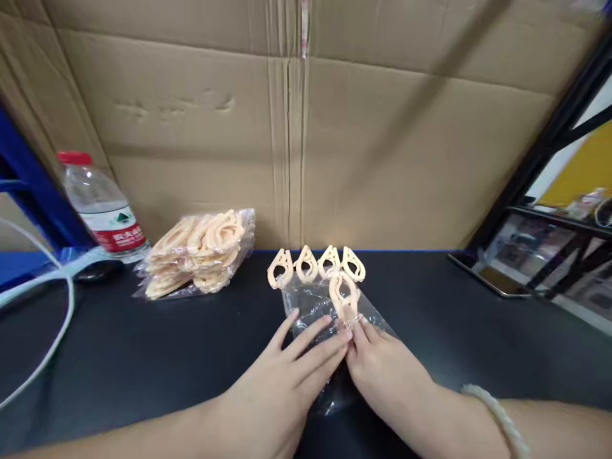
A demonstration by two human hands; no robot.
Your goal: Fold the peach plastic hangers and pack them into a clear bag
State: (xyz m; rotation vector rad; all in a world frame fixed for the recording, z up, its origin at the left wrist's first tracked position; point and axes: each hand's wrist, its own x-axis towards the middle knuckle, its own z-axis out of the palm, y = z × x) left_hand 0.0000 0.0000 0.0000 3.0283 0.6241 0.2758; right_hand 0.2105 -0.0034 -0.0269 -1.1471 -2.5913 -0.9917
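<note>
Several peach plastic clips [315, 264] lie in a row on the black table [143, 363], at the far end of a small clear plastic bag [313, 306]. One more peach clip [343, 294] sits on the bag below the row. My right hand [382, 363] pinches the near end of that clip with its fingertips. My left hand [291, 370] lies flat on the clear bag with fingers spread, pressing it to the table.
A pile of bagged peach clips [198, 252] lies at the left. A water bottle [102, 207] with a red cap stands further left, beside a white cable [57, 331]. A cardboard wall [306, 127] closes the back. A phone [482, 274] lies at the right.
</note>
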